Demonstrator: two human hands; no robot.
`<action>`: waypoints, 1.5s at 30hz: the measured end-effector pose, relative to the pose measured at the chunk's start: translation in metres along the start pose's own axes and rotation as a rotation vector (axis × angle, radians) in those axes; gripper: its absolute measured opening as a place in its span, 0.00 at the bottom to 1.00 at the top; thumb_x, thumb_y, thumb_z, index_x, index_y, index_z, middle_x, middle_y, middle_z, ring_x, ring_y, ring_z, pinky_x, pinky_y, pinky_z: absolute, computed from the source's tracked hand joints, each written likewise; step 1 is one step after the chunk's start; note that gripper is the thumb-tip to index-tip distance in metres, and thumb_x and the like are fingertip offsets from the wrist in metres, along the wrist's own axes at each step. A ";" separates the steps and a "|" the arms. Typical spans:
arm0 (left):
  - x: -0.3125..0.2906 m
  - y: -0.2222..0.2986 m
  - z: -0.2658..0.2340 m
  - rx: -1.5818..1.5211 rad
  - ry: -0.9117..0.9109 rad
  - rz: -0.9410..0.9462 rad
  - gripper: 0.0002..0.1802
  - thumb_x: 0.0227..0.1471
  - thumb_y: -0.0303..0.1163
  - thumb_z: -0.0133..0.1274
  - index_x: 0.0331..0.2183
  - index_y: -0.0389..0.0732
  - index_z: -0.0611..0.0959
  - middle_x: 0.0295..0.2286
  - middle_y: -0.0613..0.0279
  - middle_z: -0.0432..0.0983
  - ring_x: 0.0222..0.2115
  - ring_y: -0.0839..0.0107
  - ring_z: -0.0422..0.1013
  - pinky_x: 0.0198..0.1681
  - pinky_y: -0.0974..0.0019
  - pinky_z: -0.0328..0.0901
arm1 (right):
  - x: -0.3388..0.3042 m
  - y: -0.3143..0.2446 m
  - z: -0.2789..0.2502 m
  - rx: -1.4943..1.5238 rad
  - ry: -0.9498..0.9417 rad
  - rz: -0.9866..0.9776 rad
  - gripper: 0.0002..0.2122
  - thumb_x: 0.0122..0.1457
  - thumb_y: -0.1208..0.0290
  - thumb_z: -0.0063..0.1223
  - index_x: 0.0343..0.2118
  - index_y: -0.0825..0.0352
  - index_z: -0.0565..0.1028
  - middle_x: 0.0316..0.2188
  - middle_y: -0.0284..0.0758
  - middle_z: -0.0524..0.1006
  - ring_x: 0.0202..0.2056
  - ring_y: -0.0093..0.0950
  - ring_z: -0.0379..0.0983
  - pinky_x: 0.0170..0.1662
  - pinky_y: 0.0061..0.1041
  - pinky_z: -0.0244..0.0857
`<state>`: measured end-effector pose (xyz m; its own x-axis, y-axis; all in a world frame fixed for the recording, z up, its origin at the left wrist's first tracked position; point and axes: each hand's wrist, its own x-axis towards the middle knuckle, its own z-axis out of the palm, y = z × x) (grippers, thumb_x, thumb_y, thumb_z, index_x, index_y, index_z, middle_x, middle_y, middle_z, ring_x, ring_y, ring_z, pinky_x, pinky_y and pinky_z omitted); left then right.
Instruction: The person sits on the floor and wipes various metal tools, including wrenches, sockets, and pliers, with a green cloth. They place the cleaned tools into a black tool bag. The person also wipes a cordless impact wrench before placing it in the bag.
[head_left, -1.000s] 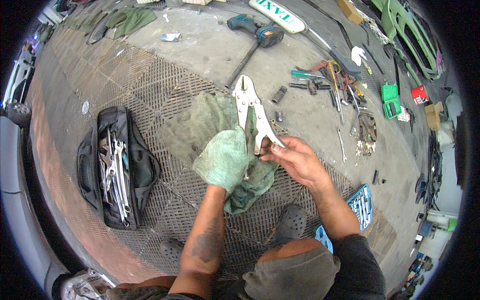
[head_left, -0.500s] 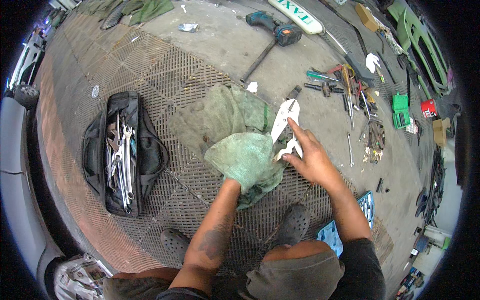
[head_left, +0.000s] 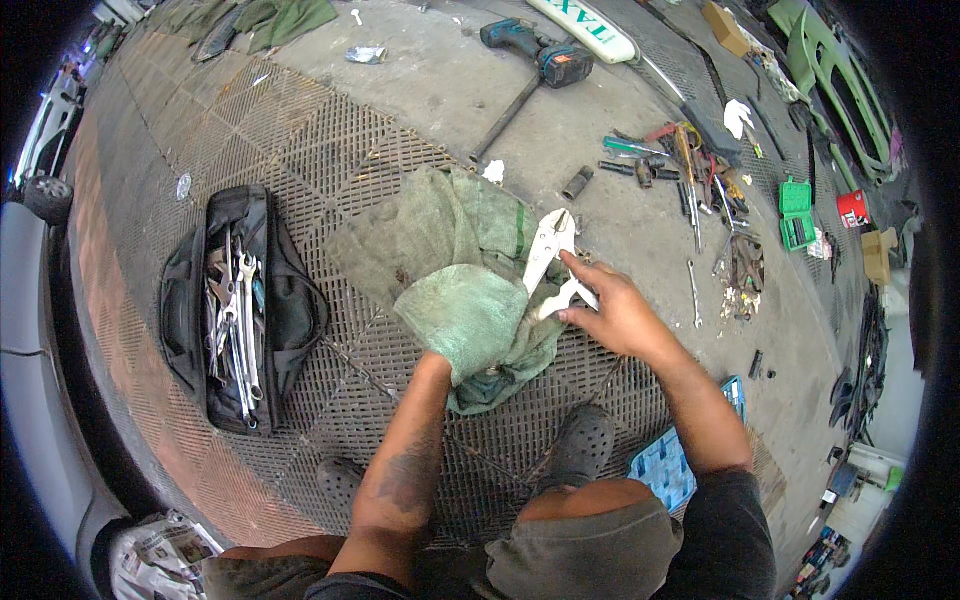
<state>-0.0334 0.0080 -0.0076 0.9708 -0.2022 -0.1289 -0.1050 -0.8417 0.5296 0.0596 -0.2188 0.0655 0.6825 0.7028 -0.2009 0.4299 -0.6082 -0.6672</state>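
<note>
We look down on our 2 hands over a metal floor grating (head_left: 300, 150). Our right hand (head_left: 610, 315) grips the handles of 1 pair of silvery locking pliers (head_left: 550, 262), whose nose points away from us; its fingers are curled around the lower handle. Our left hand (head_left: 470, 325) is wrapped inside 1 green cloth (head_left: 440, 245), so we cannot tell whether it is clenched or loose; the covered hand sits just beside the pliers, touching them at the handles. The rest of the cloth spreads on the grating behind both hands. Below the hands we see our 2 dark shoes (head_left: 580, 445).

To the left lies 1 open black tool bag (head_left: 240, 305) filled with several wrenches, well apart from the cloth. Further out on the concrete floor beyond the grating lies 1 blue cordless drill (head_left: 535, 50). To the right lie a scatter of small hand tools (head_left: 690, 170) and 1 green case (head_left: 797, 212).
</note>
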 end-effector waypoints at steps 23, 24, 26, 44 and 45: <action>0.008 0.054 -0.002 -0.162 0.028 -0.125 0.15 0.56 0.38 0.48 0.41 0.40 0.80 0.39 0.51 0.76 0.44 0.55 0.71 0.52 0.53 0.63 | 0.033 -0.003 0.061 0.904 0.283 0.473 0.26 0.63 0.54 0.54 0.51 0.76 0.72 0.41 0.43 0.78 0.42 0.28 0.74 0.47 0.29 0.67; 0.010 0.047 -0.006 -0.102 0.026 -0.188 0.14 0.56 0.37 0.49 0.40 0.41 0.80 0.39 0.51 0.76 0.43 0.55 0.72 0.50 0.52 0.64 | 0.038 -0.006 0.053 0.804 0.291 0.501 0.22 0.63 0.56 0.54 0.48 0.74 0.73 0.36 0.41 0.79 0.39 0.26 0.75 0.44 0.26 0.68; 0.000 0.023 -0.006 0.139 0.663 -0.174 0.14 0.53 0.37 0.49 0.37 0.40 0.81 0.37 0.52 0.78 0.38 0.53 0.73 0.45 0.50 0.65 | 0.040 -0.020 0.040 0.638 0.220 0.539 0.20 0.62 0.63 0.55 0.49 0.75 0.72 0.29 0.39 0.77 0.34 0.31 0.75 0.41 0.31 0.70; -0.037 -0.065 0.013 -0.677 -0.006 -0.666 0.33 0.54 0.44 0.51 0.56 0.34 0.69 0.54 0.44 0.65 0.59 0.56 0.60 0.61 0.55 0.56 | 0.123 -0.159 0.053 -0.165 -0.292 0.107 0.29 0.48 0.69 0.53 0.54 0.79 0.69 0.43 0.55 0.78 0.45 0.40 0.77 0.51 0.35 0.69; -0.036 -0.066 0.018 -0.707 0.023 -0.652 0.33 0.54 0.45 0.51 0.56 0.34 0.68 0.55 0.44 0.64 0.59 0.56 0.59 0.61 0.55 0.56 | 0.139 -0.181 0.055 -0.064 -0.335 0.190 0.28 0.50 0.68 0.54 0.53 0.79 0.69 0.42 0.54 0.78 0.44 0.38 0.77 0.49 0.35 0.70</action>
<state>-0.0649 0.0618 -0.0532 0.7971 0.2153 -0.5641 0.6038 -0.2871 0.7436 0.0440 0.0089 0.1184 0.5272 0.6508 -0.5464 0.3578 -0.7532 -0.5519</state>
